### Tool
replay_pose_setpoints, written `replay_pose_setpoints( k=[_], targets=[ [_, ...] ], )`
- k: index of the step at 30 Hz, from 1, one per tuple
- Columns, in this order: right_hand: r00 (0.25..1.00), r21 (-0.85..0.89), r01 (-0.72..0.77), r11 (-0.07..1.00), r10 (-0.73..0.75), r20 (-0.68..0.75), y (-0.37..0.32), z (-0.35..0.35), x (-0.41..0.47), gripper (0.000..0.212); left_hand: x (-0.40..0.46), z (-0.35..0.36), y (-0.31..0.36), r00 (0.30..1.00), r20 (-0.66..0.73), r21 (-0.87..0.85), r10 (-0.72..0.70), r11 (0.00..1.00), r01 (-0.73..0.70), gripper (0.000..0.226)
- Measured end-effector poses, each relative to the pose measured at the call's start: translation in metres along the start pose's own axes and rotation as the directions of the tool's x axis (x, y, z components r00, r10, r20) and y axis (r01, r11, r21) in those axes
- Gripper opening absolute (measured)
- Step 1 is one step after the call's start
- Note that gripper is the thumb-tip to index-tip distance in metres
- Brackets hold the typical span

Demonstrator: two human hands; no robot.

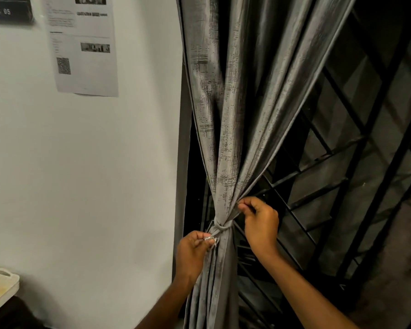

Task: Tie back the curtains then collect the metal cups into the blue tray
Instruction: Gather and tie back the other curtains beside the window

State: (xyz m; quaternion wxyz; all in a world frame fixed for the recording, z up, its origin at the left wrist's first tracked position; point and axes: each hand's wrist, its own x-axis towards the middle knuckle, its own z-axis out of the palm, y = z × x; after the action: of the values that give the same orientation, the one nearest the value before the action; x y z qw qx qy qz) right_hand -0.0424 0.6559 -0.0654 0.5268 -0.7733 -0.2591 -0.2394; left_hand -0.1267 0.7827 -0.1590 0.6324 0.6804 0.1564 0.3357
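A grey, shiny curtain (pixel 237 115) hangs in front of a dark window and is gathered into a bunch low down. A thin grey tie-back band (pixel 221 227) is wrapped around the bunch. My left hand (pixel 192 252) pinches the loose end of the band just left of the knot. My right hand (pixel 259 222) pinches the curtain's edge slightly above and right of the band. No metal cups and no blue tray are in view.
A black metal window grille (pixel 342 186) fills the right side behind the curtain. A white wall (pixel 93 186) on the left carries a printed sheet (pixel 83 43) and a dark sign (pixel 7 10). A pale tray corner (pixel 3 283) shows at the bottom left.
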Motion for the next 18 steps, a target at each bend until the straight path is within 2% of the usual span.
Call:
replay_pose_setpoints(
  k=[5, 8, 10, 13, 14, 16, 18],
  targets=[
    [0.999, -0.008, 0.023, 1.0, -0.024, -0.042, -0.011, 0.001, 0.01, 0.015, -0.003, 0.001, -0.004, 0.998, 0.01, 0.007, -0.054, 0.999, 0.054, 0.006],
    [0.998, -0.032, 0.054, 0.998, -0.055, -0.029, -0.01, -0.001, 0.009, 0.013, -0.002, -0.001, -0.006, 0.998, 0.054, 0.019, -0.022, 1.0, 0.021, 0.004],
    [0.991, -0.069, 0.135, 0.988, -0.135, 0.013, -0.007, -0.003, 0.01, 0.01, -0.005, 0.0, -0.005, 0.996, 0.086, 0.011, 0.018, 1.0, -0.019, 0.001],
    [0.978, 0.054, 0.198, 0.979, -0.201, 0.058, 0.001, -0.002, 0.012, 0.014, -0.01, 0.004, -0.003, 0.996, 0.017, 0.009, 0.088, 0.996, -0.088, 0.021],
    [0.986, 0.147, 0.144, 0.979, -0.155, 0.068, 0.003, 0.0, 0.01, 0.023, -0.01, 0.006, -0.002, 0.994, 0.001, -0.015, 0.106, 0.994, -0.106, 0.031],
    [0.982, 0.392, -0.115, 0.913, 0.045, 0.183, 0.005, 0.001, 0.0, 0.037, -0.007, 0.011, 0.01, 0.997, 0.029, -0.134, 0.076, 0.988, -0.071, 0.044],
    [0.892, 0.516, -0.378, 0.768, 0.154, 0.425, 0.012, 0.004, -0.012, 0.049, 0.005, 0.014, 0.022, 0.994, 0.088, -0.175, 0.06, 0.984, -0.044, 0.059]
  ],
)
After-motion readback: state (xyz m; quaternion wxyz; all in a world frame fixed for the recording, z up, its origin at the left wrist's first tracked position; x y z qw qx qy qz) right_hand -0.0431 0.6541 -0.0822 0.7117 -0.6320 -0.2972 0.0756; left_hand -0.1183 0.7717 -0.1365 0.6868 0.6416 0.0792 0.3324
